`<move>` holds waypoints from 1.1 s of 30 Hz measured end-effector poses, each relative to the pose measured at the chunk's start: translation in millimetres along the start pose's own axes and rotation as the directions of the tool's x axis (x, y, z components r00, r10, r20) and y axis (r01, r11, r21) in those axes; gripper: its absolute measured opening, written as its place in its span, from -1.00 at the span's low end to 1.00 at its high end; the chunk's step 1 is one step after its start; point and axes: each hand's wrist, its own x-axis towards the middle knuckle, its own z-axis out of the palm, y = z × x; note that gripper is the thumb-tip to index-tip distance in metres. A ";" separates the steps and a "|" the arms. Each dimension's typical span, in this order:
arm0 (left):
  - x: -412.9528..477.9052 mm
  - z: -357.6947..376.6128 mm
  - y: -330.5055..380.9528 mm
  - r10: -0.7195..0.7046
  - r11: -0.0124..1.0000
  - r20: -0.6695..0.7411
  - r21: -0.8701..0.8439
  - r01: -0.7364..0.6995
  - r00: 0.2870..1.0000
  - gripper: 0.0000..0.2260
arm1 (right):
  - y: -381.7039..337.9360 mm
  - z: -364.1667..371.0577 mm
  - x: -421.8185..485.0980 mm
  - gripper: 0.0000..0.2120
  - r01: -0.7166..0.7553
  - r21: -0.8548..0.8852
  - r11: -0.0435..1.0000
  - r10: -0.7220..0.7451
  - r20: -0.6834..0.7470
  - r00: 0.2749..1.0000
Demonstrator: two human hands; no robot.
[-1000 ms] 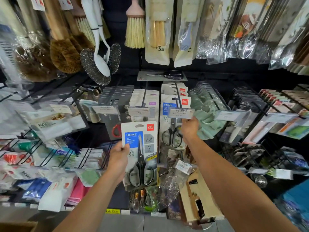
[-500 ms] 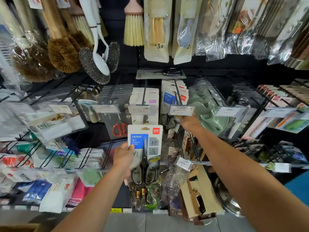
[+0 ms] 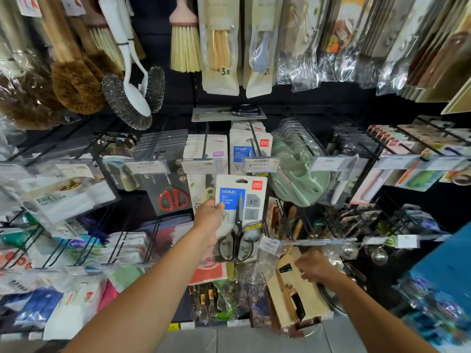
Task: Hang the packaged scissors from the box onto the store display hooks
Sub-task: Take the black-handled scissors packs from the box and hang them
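Step in hand: you are presenting one pack to its hook; judged from the display, the hanging itself is not yet done.
Left hand (image 3: 207, 221): your fingers pinch the left edge of the packaged scissors (image 3: 244, 200), holding the card upright and facing you.
Right hand (image 3: 314, 270): low and well apart from the pack, fingers curled near the lower shelf goods; whether it holds anything cannot be told.
Packaged scissors: in the air just below the price tag (image 3: 261, 164), with the hang hole (image 3: 241, 181) at the top of the card free.
Target hook (image 3: 255, 140): a black rod that carries matching blue-labelled packs (image 3: 242, 151) behind the price tag.
Neighbours: red-handled scissors (image 3: 173, 200) to the left, pale green goods (image 3: 298, 179) to the right.
Next move: you likely need to raise the card, clear the price tag, line the hang hole up with the hook's tip and slide the pack back against the others.
Caution: the price tag sits in front of the tip, so your free hand may have to lift it.
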 end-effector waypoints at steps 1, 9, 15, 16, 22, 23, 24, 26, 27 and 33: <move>-0.5 4.6 5.1 0.002 1.000 0.014 -0.008 -0.001 1.000 -0.89 | 11.9 9.4 -3.3 -0.74 -0.041 -0.072 0.997 0.045 0.055 0.998; -10.2 21.8 29.8 0.079 0.997 0.033 -0.009 -0.079 0.996 -0.78 | 72.4 56.4 -27.9 -0.81 -0.107 -0.279 0.954 0.156 0.160 0.975; -17.2 24.4 39.0 0.068 0.998 0.062 -0.003 -0.068 0.996 -0.69 | 87.9 60.3 -19.3 -0.52 0.064 -0.399 0.915 0.066 0.303 0.951; -19.9 24.7 40.8 0.065 0.998 0.063 -0.004 -0.064 0.996 -0.69 | 79.5 56.2 -24.9 -0.32 -0.022 -0.319 0.948 0.100 0.231 0.968; -27.2 28.8 47.8 0.022 0.999 0.067 -0.042 -0.019 0.998 -0.67 | 43.0 27.7 -29.3 -0.66 -0.155 -0.053 0.986 0.158 0.040 0.987; -27.9 31.0 48.7 0.015 0.999 0.070 -0.046 -0.012 0.997 -0.67 | 41.1 25.8 -29.6 -0.67 -0.146 -0.073 0.987 0.148 0.029 0.989; -30.5 33.2 50.8 0.009 0.999 0.071 -0.044 -0.006 0.997 -0.68 | 39.4 24.7 -28.3 -0.68 -0.147 -0.079 0.986 0.150 0.032 0.988; -35.3 36.7 54.7 -0.005 0.999 0.074 -0.050 0.009 0.997 -0.66 | 34.4 21.0 -30.6 -0.72 -0.116 -0.136 0.984 0.125 0.058 0.990; -35.2 38.6 55.6 -0.014 0.998 0.076 -0.060 0.018 0.997 -0.64 | 32.2 18.6 -31.5 -0.78 -0.106 -0.140 0.984 0.116 0.068 0.991; -33.3 43.7 58.8 -0.013 1.000 0.014 -0.021 0.013 1.000 -0.68 | 15.7 1.7 -37.9 -0.69 0.023 -0.211 0.977 -0.008 0.071 0.997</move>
